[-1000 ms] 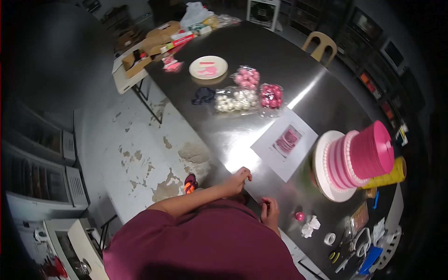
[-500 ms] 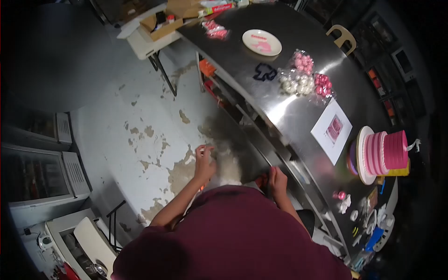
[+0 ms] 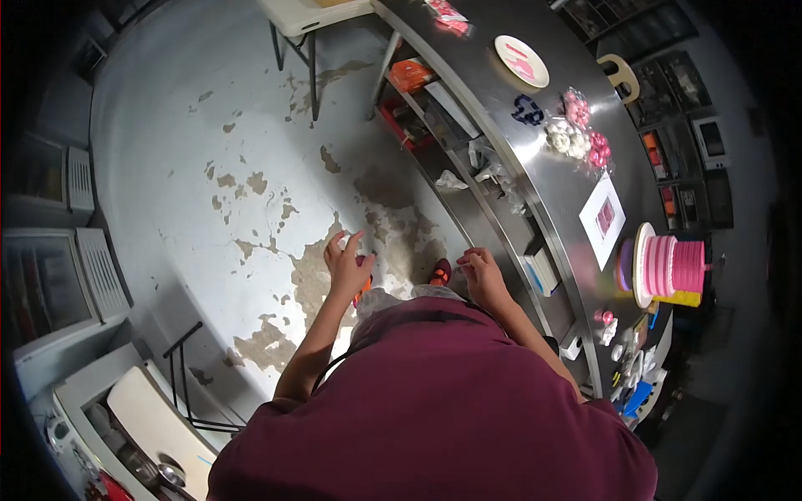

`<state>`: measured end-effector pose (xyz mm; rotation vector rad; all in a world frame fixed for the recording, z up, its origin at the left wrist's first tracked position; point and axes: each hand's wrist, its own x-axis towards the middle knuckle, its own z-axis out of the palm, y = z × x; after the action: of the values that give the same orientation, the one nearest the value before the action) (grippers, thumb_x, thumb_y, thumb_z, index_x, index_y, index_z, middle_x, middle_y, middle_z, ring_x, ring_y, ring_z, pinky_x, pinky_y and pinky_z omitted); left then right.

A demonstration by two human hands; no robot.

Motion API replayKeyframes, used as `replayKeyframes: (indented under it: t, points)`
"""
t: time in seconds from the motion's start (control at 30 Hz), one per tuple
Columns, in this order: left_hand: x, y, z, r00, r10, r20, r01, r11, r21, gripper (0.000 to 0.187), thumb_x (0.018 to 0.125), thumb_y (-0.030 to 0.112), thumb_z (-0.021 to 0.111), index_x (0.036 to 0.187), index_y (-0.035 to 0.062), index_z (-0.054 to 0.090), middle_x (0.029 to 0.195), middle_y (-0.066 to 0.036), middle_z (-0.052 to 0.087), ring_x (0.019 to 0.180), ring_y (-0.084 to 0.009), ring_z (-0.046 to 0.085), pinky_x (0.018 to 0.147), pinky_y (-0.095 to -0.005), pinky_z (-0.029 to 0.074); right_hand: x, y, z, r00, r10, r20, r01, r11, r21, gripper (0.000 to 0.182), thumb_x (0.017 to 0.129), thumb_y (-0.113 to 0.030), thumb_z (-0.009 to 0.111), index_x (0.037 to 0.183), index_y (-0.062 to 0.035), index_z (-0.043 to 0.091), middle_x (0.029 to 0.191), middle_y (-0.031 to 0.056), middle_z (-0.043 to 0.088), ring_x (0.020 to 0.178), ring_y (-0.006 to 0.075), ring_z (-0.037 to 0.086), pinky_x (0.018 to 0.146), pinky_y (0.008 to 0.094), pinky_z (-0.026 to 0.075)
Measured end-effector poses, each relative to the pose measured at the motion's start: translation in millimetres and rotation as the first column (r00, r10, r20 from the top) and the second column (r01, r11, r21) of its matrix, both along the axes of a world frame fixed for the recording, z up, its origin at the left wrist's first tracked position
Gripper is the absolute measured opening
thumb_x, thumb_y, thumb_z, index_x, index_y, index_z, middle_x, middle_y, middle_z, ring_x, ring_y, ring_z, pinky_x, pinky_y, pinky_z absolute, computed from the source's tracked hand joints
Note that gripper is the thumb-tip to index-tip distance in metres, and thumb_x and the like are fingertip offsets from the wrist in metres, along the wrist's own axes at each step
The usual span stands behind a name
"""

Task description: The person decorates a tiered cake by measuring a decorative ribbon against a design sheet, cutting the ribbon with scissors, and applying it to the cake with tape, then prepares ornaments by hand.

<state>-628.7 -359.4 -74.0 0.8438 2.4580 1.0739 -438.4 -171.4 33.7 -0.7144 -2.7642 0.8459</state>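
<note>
My left hand (image 3: 344, 260) hangs over the patchy floor (image 3: 251, 217), its fingers spread and nothing between them. On the other side, my right hand (image 3: 482, 275) is beside the steel table's shelves, with its fingers curled together; a small reddish bit shows at the fingertips, too small to name. A pink striped cake (image 3: 671, 265) stands on the table, near a printed sheet (image 3: 603, 219). Farther up lie bags of pink and white balls (image 3: 570, 138), a dark cutter shape (image 3: 527, 109) and a white plate (image 3: 521, 61) with pink pieces.
The steel table's edge (image 3: 535, 196) runs along my right, with stocked shelves below. A white folding table (image 3: 313, 15) is at the top. White furniture with a metal bowl (image 3: 171, 474) is at lower left, near glass-door fridges (image 3: 54, 288).
The view has shifted, showing more of the lower shelves and my shoes. My left hand's fingers have spread wider, and my right hand is now more visible beside the table.
</note>
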Motion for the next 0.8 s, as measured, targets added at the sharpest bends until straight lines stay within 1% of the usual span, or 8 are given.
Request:
replayKeyframes:
  t: [0.07, 0.1, 0.2, 0.33, 0.53, 0.57, 0.67, 0.8]
  points:
    - [6.0, -4.9, -2.3, 1.0, 0.009, 0.028, -0.009, 1.0, -0.011, 0.048, 0.071, 0.024, 0.066, 0.117, 0.0178, 0.053, 0.123, -0.017, 0.036, 0.117, -0.0341, 0.031, 0.1, -0.0438, 0.021, -11.2, -5.2, 1.3, 0.994, -0.058, 0.097, 0.069, 0.991, -0.112, 0.016, 0.086, -0.014, 0.052, 0.082, 0.0003, 0.058, 0.088, 0.018, 0.058, 0.073, 0.0349, 0.059, 0.063, 0.0402, 0.047]
    - [8.7, -8.3, -0.2, 0.998, 0.025, 0.056, -0.025, 1.0, 0.009, 0.044, 0.071, 0.026, 0.065, 0.113, 0.0178, 0.056, 0.123, -0.017, 0.037, 0.116, -0.0367, 0.03, 0.099, -0.0493, 0.021, -16.8, -7.9, 2.6, 0.985, -0.086, 0.148, 0.111, 0.98, -0.166, 0.019, 0.086, -0.017, 0.052, 0.081, 0.0004, 0.058, 0.082, 0.0182, 0.06, 0.07, 0.0351, 0.059, 0.061, 0.0403, 0.047]
    - [15.2, -19.9, 7.8, 0.991, 0.058, 0.123, -0.045, 0.993, -0.105, 0.042, 0.071, 0.027, 0.065, 0.112, 0.0205, 0.057, 0.124, -0.015, 0.037, 0.116, -0.037, 0.029, 0.098, -0.052, 0.022, -29.1, -14.5, 2.5, 0.961, -0.158, 0.227, 0.164, 0.986, -0.005, 0.028, 0.087, -0.026, 0.052, 0.077, 0.0002, 0.058, 0.062, 0.0181, 0.058, 0.059, 0.0372, 0.057, 0.056, 0.0415, 0.045]
    - [13.5, -36.0, 5.9, 0.988, 0.078, 0.134, -0.058, 0.987, -0.151, 0.044, 0.073, 0.033, 0.066, 0.115, 0.0236, 0.056, 0.126, -0.013, 0.035, 0.119, -0.0351, 0.026, 0.099, -0.0503, 0.018, -36.3, -15.3, 5.7, 0.958, -0.162, 0.235, 0.143, 0.985, 0.097, 0.038, 0.087, -0.032, 0.052, 0.066, -0.0004, 0.056, 0.056, 0.0194, 0.053, 0.054, 0.0402, 0.053, 0.051, 0.0441, 0.042]
    - [9.8, -54.6, -15.4, 0.984, 0.147, 0.105, -0.144, 0.989, -0.033, 0.019, 0.079, 0.027, 0.062, 0.092, 0.0129, 0.065, 0.106, -0.009, 0.053, 0.109, -0.0258, 0.043, 0.094, -0.0426, 0.027, -42.2, -30.7, 21.5, 0.935, -0.114, 0.335, 0.117, 0.993, 0.011, 0.044, 0.088, -0.035, 0.048, 0.062, -0.0005, 0.053, 0.057, 0.0211, 0.053, 0.055, 0.0414, 0.052, 0.051, 0.0455, 0.041]
    - [9.8, -54.4, -20.3, 0.984, 0.179, -0.009, -0.175, 0.971, 0.165, 0.017, 0.08, 0.023, 0.062, 0.078, 0.0066, 0.064, 0.079, -0.007, 0.06, 0.08, -0.0183, 0.056, 0.076, -0.0334, 0.04, -39.0, -31.0, 12.7, 0.94, -0.093, 0.328, 0.09, 0.996, 0.022, 0.042, 0.089, -0.034, 0.047, 0.065, -0.0005, 0.053, 0.058, 0.0212, 0.053, 0.056, 0.0415, 0.053, 0.051, 0.0457, 0.041]
    - [10.6, -60.5, 3.1, 0.875, 0.192, 0.445, -0.25, 0.965, 0.076, 0.02, 0.08, 0.022, 0.062, 0.077, 0.0031, 0.062, 0.065, -0.009, 0.06, 0.058, -0.0211, 0.057, 0.058, -0.0291, 0.045, -31.7, -30.1, -11.5, 0.948, -0.045, 0.316, 0.039, 0.999, 0.025, 0.034, 0.091, -0.029, 0.044, 0.075, -0.0009, 0.053, 0.063, 0.0215, 0.056, 0.06, 0.0422, 0.054, 0.053, 0.0466, 0.042]
    - [18.5, -69.0, -4.1, 0.929, 0.202, 0.311, -0.228, 0.972, 0.05, 0.021, 0.082, 0.023, 0.061, 0.075, 0.0027, 0.061, 0.055, -0.011, 0.057, 0.044, -0.0218, 0.053, 0.045, -0.0311, 0.041, -33.7, -35.3, -12.8, 0.957, -0.05, 0.286, 0.065, 0.997, -0.041, 0.022, 0.091, -0.021, 0.042, 0.085, -0.0009, 0.051, 0.07, 0.021, 0.059, 0.065, 0.0429, 0.056, 0.057, 0.0468, 0.044]
